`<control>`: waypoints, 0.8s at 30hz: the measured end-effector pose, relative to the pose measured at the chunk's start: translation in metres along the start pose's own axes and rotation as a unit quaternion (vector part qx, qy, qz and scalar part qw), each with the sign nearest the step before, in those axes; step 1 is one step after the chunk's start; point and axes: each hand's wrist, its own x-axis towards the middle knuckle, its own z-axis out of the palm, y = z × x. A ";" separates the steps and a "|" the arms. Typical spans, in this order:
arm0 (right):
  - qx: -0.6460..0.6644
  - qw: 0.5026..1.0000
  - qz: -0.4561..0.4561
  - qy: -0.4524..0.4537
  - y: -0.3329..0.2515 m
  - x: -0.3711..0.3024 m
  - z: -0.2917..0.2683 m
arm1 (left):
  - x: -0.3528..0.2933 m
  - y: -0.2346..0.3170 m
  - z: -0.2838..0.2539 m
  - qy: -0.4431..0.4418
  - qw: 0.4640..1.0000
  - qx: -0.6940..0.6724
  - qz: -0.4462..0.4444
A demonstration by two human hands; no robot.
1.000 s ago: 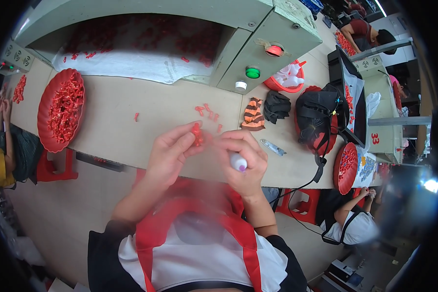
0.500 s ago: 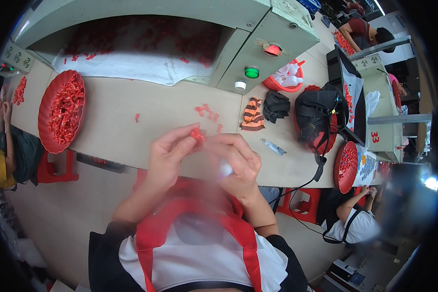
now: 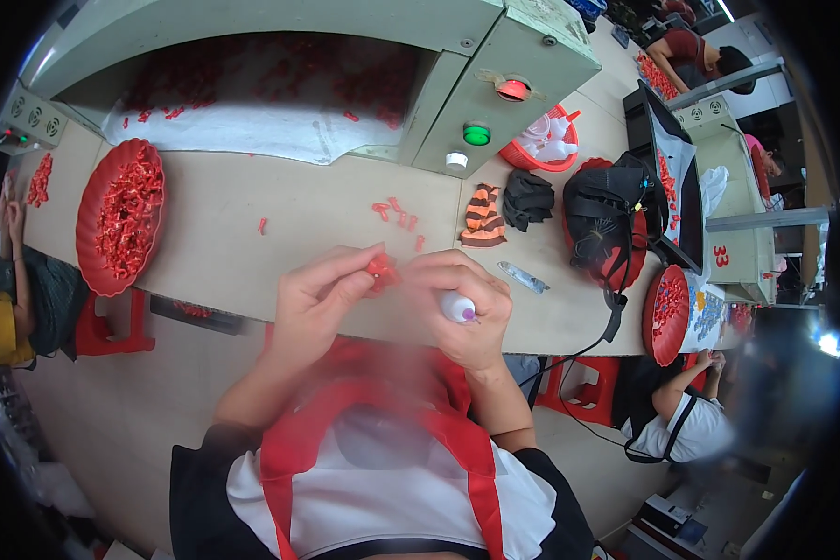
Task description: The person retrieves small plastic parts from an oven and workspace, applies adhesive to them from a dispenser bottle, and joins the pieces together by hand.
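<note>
Toward the left of the frame, a scalloped red tray (image 3: 86,224) sat on the pale counter (image 3: 215,252), heaped with small shiny red parts. To its right, left of centre, a lone red part (image 3: 262,226) lay by itself. In the middle I saw the person's left hand (image 3: 317,294), its thumb and forefinger pinched on a glossy red piece (image 3: 381,269), which was held up over the counter. Above that in the frame, a few loose pinkish pieces (image 3: 402,220) were scattered. Just right of centre, the right hand (image 3: 471,313) was curled around a white bottle (image 3: 456,305) with a purple end; its fingertips blurred close to the glossy red piece, and I couldn't tell whether they touched it. Farther right, an orange-and-brown striped cloth (image 3: 483,217) lay just beside a black cloth (image 3: 527,199), with a slim clear packet (image 3: 524,277) below them. Beyond was a black bag (image 3: 607,201), and, near the right side, a second red tray (image 3: 661,355) of red parts.
</note>
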 end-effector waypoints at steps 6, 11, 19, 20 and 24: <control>0.034 0.998 0.028 -0.053 0.001 -0.001 -0.010 | 0.005 0.000 -0.016 -0.073 0.980 -0.128 -0.131; 0.171 0.966 0.177 -0.084 0.003 0.001 -0.014 | 0.011 -0.007 -0.022 -0.135 0.919 -0.279 -0.246; 0.178 0.956 0.224 -0.064 0.003 0.005 -0.012 | 0.015 -0.034 -0.026 -0.228 0.833 -0.421 -0.277; 0.185 0.953 0.230 -0.073 0.004 0.005 -0.012 | 0.014 -0.037 -0.026 -0.228 0.833 -0.420 -0.277; 0.210 0.950 0.220 -0.070 0.007 0.004 -0.011 | 0.011 -0.051 -0.024 -0.210 0.810 -0.454 -0.305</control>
